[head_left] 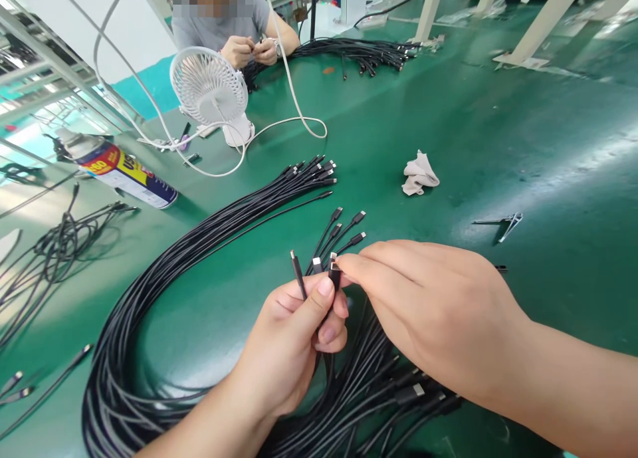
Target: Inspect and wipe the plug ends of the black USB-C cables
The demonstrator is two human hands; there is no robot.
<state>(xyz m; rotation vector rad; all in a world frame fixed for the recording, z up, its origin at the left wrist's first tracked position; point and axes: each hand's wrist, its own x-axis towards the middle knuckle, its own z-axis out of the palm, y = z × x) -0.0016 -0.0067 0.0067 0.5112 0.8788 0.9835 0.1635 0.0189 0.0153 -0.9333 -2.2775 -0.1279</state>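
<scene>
My left hand (299, 325) is closed around several black USB cables, and their connector ends (334, 276) stick up above the thumb. My right hand (433, 305) comes in from the right with its fingers drawn together, the fingertips right at the metal tips of those connectors. Its thumb, and whatever it may pinch, are hidden. A big curved bundle of black cables (134, 298) lies around the left wrist, with one group of plugs beyond the hands. More plug ends (416, 390) lie beneath my right forearm. Several loose connectors (356, 237) rest just past my fingers.
On the green table (498, 139) lie a crumpled cloth (420, 173) and a small metal tool (509, 227). A spray can (124, 172), a white fan (209, 89) with its cord and tangled cables (64, 238) are at left. Across, a person handles another cable bundle (359, 51).
</scene>
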